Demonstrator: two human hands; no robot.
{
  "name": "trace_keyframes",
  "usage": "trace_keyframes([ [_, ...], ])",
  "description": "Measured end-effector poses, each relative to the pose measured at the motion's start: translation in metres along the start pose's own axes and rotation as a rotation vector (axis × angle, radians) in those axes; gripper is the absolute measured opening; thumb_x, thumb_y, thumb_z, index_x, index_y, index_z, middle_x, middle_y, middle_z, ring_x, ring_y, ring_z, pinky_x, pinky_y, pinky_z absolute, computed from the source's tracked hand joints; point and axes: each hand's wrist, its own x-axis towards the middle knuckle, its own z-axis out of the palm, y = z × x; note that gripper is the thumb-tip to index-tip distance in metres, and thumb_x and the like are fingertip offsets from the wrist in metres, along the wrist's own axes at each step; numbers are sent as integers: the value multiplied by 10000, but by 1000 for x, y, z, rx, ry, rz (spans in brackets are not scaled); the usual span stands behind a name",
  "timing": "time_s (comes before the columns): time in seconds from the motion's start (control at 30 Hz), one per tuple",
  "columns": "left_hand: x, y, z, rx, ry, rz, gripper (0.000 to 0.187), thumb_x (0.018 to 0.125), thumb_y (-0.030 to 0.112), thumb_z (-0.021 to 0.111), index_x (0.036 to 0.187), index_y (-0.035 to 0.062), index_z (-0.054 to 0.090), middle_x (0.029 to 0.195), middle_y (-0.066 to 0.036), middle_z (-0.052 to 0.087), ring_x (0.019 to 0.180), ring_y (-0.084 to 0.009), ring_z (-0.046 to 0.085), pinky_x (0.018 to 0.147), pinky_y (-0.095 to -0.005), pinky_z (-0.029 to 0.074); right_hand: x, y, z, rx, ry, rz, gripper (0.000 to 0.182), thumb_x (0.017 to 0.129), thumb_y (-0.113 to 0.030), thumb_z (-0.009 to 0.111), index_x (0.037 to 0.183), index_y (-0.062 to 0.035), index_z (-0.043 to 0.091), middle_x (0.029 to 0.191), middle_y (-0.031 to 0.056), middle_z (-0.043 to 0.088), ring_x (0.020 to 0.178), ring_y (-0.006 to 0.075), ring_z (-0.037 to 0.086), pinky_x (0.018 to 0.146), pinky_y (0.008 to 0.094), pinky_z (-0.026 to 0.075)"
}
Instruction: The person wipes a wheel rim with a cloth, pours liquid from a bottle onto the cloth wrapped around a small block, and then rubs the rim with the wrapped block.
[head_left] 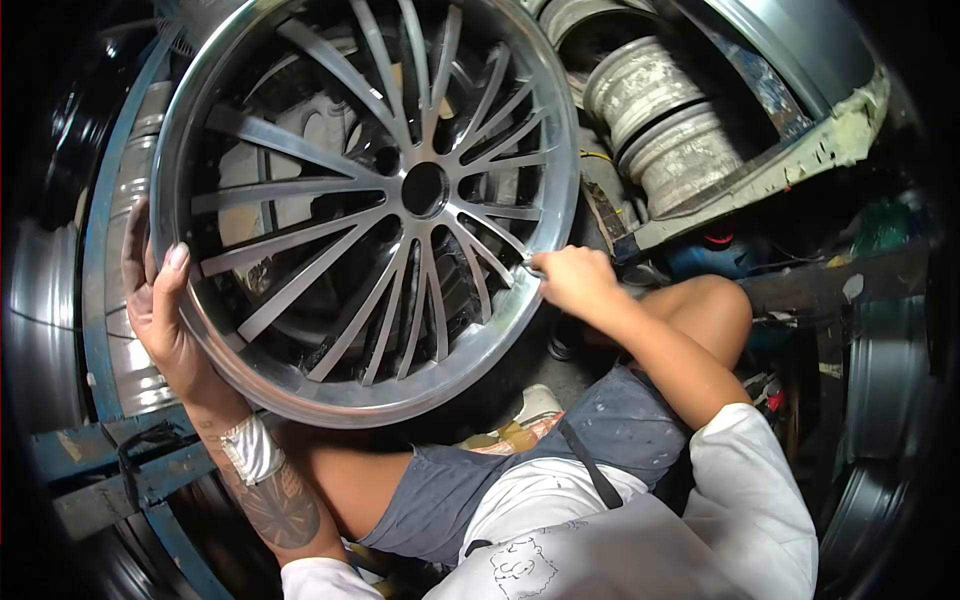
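A large multi-spoke wheel rim (pixel 430 408) with a polished metal lip and dark gaps between its spokes stands tilted before me. At its left edge, my left hand (pixel 160 300) grips the lip, thumb in front and fingers behind. My right hand (pixel 578 282) is closed at the lower right of the rim, near the spoke ends. A small dark tip shows between its fingers against the inner lip; most of that object is hidden by the hand.
Worn, whitish wheel barrels (pixel 655 110) lie at the upper right, beside a chipped pale beam (pixel 770 185). A blue metal frame (pixel 100 260) runs along the left. More wheels (pixel 885 380) stand at the right edge. My bent legs are below the rim.
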Motion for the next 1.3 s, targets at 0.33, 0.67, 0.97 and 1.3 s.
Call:
trace_keyframes([
  [0.33, -1, 3, 7, -96, 28, -26, 577, 920, 25, 626, 1450, -123, 452, 1362, -250, 629, 1233, -250, 653, 1104, -350, 497, -13, -21, -3, -39, -97, 38, 314, 834, -251, 718, 1134, -165, 752, 945, 186, 767, 908, 371, 754, 812, 518, 599],
  [0.67, -1, 2, 5, -79, 50, -24, 624, 883, 41, 711, 1442, -116, 482, 1393, -221, 612, 1263, -226, 625, 1078, -316, 486, 5, -5, 0, -88, 25, 0, 230, 843, -236, 675, 1044, -155, 752, 844, 206, 745, 813, 391, 756, 714, 512, 606],
  [0.97, -2, 0, 1, -81, 60, -3, 573, 885, 14, 696, 1416, -105, 516, 1336, -217, 652, 1193, -220, 663, 1049, -307, 500, -10, -25, -2, -120, -108, 45, 315, 866, -253, 695, 1169, -179, 743, 922, 189, 760, 896, 388, 752, 804, 525, 596],
  [1.3, -6, 5, 5, -19, 90, 7, 535, 889, 7, 707, 1392, -86, 549, 1312, -199, 666, 1175, -221, 669, 1045, -322, 512, -22, -39, -9, 103, -111, 7, 311, 848, -256, 706, 1135, -145, 749, 905, 234, 751, 890, 415, 746, 842, 528, 595],
])
